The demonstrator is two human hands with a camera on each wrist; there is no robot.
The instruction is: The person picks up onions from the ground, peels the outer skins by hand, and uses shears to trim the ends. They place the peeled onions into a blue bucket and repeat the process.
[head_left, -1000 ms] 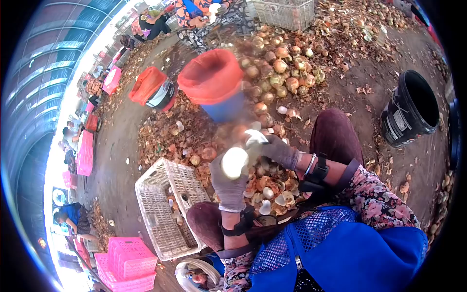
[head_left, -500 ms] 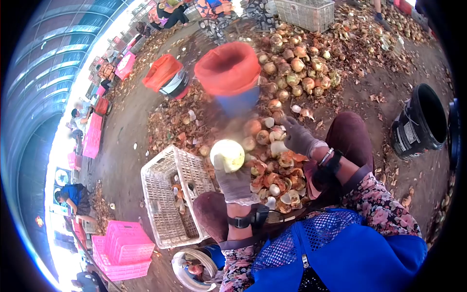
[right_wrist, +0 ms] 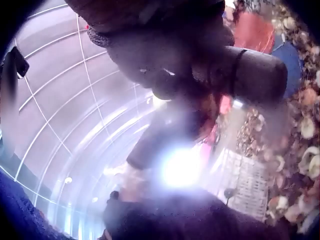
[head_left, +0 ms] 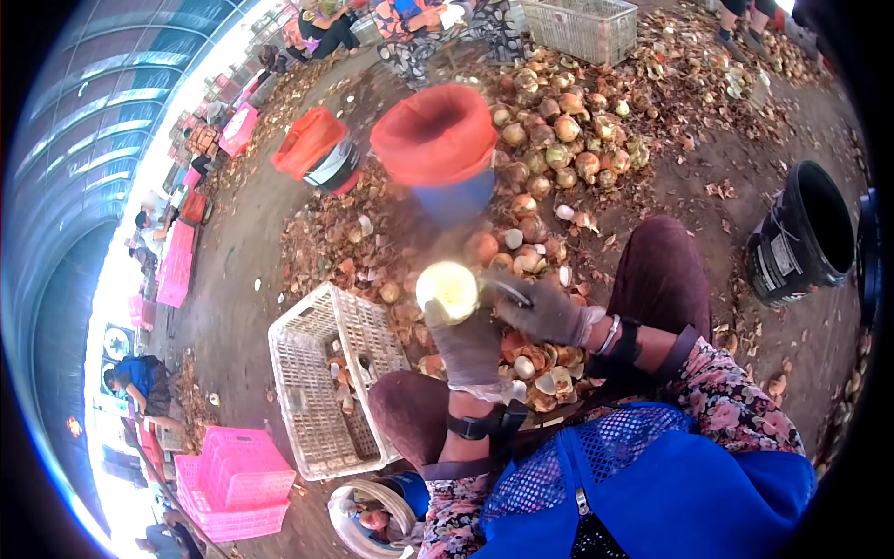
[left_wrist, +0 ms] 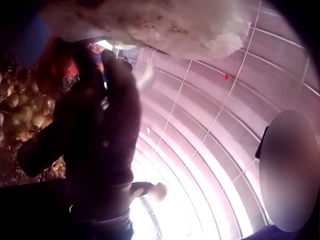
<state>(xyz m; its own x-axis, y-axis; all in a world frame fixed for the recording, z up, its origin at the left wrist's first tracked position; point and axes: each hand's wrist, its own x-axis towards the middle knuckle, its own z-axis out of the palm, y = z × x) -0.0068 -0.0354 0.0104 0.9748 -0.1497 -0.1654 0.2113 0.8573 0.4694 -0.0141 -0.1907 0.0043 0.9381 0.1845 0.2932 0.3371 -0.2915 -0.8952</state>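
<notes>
Left grip: the gloved left grip [head_left: 466, 345] is curled from below round 1 onion [head_left: 448, 287], held up in front of the knees.
Right grip: the gloved right grip [head_left: 548, 315] is closed on a thin knife [head_left: 507, 291], whose tip touches the onion's right side.
Onion: pale and glossy on the face that shows, with no brown skin there; it looks nearly stripped to me.
Done: a bed of peels and cut ends [head_left: 535, 359] lies directly under both grips.
Left: a heap of brown-skinned onions [head_left: 559, 140] lies beyond the grips, so I'd say plenty remains.
Around: a white crate [head_left: 321, 391] sits just left of the left grip, a red-lined bin [head_left: 438, 140] beyond the onion, and a black bucket [head_left: 805, 233] well off to the right of the right grip.
Hidden: the onion's underside is inside the glove, so any skin there can't be seen.
Hard to make out: both wrist views are backlit, showing dark gloves against a bright arched roof, with glare swamping the right one.
</notes>
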